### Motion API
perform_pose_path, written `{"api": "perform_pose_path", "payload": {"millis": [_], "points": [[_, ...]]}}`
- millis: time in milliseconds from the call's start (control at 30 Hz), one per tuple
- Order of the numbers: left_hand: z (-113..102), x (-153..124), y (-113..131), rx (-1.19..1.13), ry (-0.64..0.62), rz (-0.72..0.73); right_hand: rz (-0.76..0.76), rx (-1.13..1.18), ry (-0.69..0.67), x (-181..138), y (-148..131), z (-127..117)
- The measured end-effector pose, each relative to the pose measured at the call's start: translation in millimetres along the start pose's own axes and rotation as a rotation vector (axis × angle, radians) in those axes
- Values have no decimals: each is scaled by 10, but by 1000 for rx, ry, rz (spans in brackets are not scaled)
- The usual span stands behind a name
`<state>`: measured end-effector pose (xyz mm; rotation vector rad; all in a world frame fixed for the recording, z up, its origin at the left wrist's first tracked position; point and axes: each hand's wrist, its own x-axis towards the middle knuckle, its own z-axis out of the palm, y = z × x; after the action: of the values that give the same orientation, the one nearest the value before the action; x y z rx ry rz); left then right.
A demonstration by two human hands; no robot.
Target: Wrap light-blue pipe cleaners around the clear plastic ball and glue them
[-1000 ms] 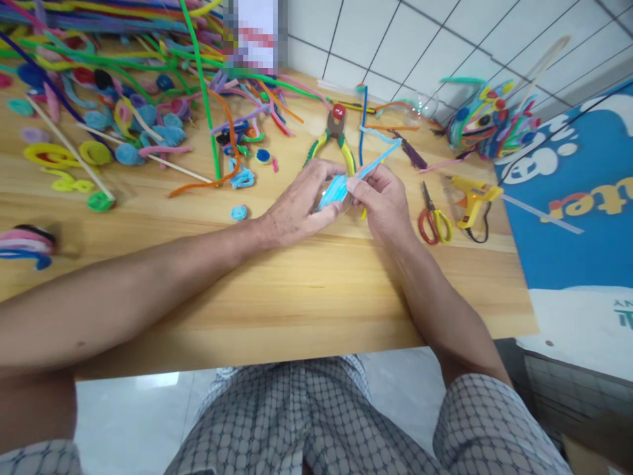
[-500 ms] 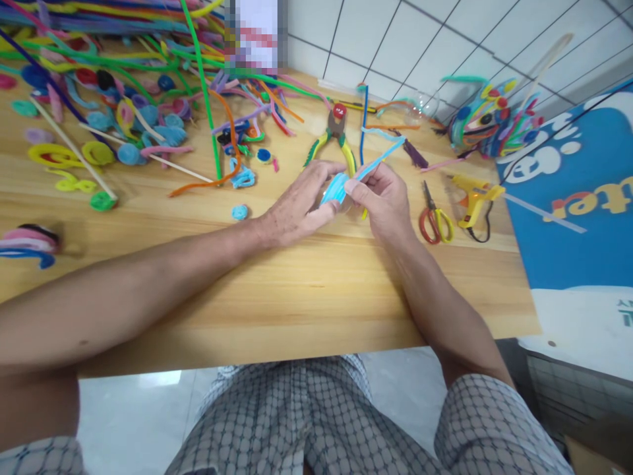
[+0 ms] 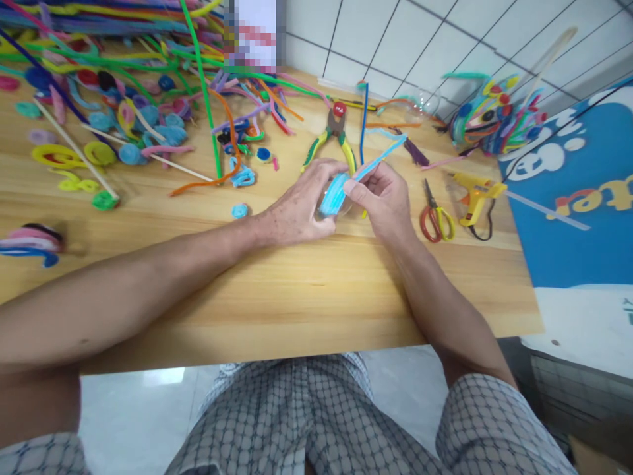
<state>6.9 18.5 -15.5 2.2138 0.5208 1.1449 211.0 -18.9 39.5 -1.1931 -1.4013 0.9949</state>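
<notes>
Over the middle of the wooden table (image 3: 297, 290), my left hand (image 3: 297, 211) is closed round a small clear ball wrapped with a light blue pipe cleaner (image 3: 333, 193). My right hand (image 3: 383, 198) pinches the same pipe cleaner just beside the ball, and its free end sticks out up and to the right. The two hands touch at the fingertips. Most of the ball is hidden by my fingers.
Pliers with yellow-green handles (image 3: 333, 135) lie just behind my hands. Red-and-yellow scissors (image 3: 435, 218) and a yellow glue gun (image 3: 475, 194) lie to the right. Heaps of coloured pipe cleaners and coils (image 3: 123, 99) cover the left rear. A pipe-cleaner figure (image 3: 489, 115) stands at the back right.
The blue coil has turned a little between my fingers, and its free end has swung slightly upward. Both hands stay in the same spot.
</notes>
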Motion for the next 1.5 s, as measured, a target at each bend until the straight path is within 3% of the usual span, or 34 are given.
{"api": "perform_pose_path", "payload": {"millis": [667,1067,1500], "points": [[88,-16,-106,40,5,7,-15,-5,3,-26,43,-2],[60,-10,-113,19,-47,38,13,-24,-102,4,-12,-104],[8,-32,-84,33,-77,51,16,-13,-72,20,27,-114]]}}
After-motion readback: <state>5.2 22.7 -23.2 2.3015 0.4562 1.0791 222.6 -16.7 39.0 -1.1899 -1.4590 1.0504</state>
